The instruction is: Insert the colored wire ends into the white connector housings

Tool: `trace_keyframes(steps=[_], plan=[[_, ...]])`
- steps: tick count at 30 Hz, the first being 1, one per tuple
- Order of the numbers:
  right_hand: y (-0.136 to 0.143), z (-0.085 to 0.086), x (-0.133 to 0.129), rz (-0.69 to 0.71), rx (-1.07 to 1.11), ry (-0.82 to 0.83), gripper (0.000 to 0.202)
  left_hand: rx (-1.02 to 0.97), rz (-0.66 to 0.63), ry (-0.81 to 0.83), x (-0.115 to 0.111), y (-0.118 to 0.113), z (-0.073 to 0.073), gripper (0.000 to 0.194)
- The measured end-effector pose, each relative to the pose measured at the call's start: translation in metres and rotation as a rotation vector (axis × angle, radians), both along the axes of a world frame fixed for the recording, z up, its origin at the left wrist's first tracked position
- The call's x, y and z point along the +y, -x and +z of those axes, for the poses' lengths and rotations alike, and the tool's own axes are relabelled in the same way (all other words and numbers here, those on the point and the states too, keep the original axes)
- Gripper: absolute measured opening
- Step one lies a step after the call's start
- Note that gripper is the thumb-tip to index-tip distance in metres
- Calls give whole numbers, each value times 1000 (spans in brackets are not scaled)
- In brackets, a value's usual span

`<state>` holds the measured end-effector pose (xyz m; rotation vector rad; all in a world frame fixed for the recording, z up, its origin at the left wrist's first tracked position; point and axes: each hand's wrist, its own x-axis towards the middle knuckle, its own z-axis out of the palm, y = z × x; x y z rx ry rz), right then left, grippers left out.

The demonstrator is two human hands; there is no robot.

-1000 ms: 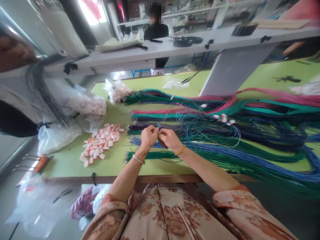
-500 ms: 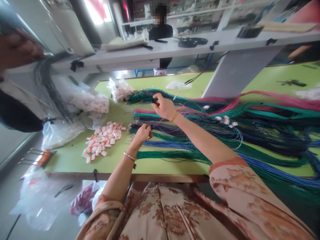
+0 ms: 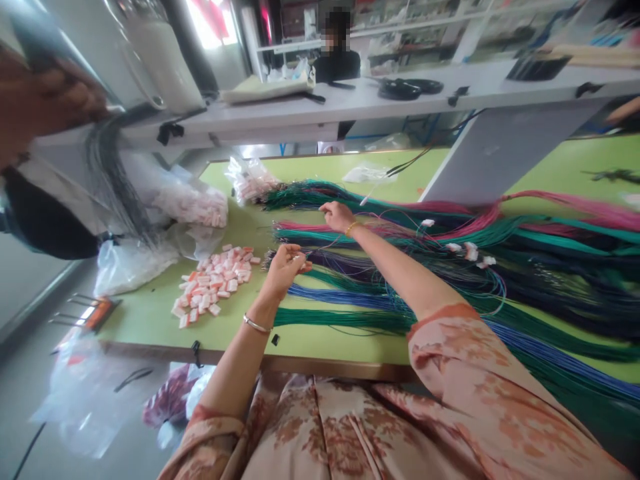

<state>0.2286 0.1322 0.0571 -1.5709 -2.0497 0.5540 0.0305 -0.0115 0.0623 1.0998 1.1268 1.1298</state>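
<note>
My left hand (image 3: 287, 268) is closed in a pinch on a small white connector (image 3: 301, 259), mostly covered by the fingers. Thin wires (image 3: 325, 248) trail from it to the right. Farther forward, my right hand (image 3: 338, 217) has its fingers pinched together over the pink and green wires; what they hold, if anything, is too small to make out. Below both hands lie bundles of purple wires (image 3: 345, 265), blue wires (image 3: 340, 295) and green wires (image 3: 340, 319). Left of my left hand, a pile of white and orange connectors (image 3: 215, 283) lies loose.
Plastic bags of connectors (image 3: 193, 203) stand at the left behind the pile. A raised shelf (image 3: 280, 117) crosses the back, with scissors (image 3: 400, 88) on it. A co-worker's hand (image 3: 55, 100) is at the far left near grey wires (image 3: 105, 160). Another person (image 3: 337, 63) sits beyond.
My right hand has come back from the far wire bundle toward me. My left hand has turned, so a white connector shows in its fingers. The whole view has shifted slightly.
</note>
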Motion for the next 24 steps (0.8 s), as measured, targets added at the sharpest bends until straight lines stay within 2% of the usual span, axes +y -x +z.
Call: trace_keyframes(steps=[2, 4, 6, 8, 11, 14, 16, 20, 24], plan=[[-3, 11, -25, 226, 246, -18, 40, -25, 8, -40, 6, -7, 3, 34], [-7, 20, -55, 476, 393, 8, 41, -32, -17, -93, 12, -14, 8, 35], [-11, 23, -84, 541, 406, -29, 34, -10, -60, -159, 19, -20, 13, 35], [-14, 22, -106, 463, 364, -80, 20, 82, -43, -234, 29, -26, 12, 39], [-21, 18, -125, 298, 402, -125, 22, 433, 92, -375, 50, -38, -1, 46], [-32, 20, -140, 232, 506, -95, 32, 926, 1, -476, 69, -55, -28, 44], [-41, 22, -150, 205, 550, -62, 40, 1135, -111, -494, 77, -66, -46, 50], [-64, 16, -167, 121, 633, -20, 48, 1317, -170, -451, 81, -76, -71, 60], [-110, 2, -166, -117, 840, -116, 45, 1327, -152, -451, 81, -74, -78, 65]])
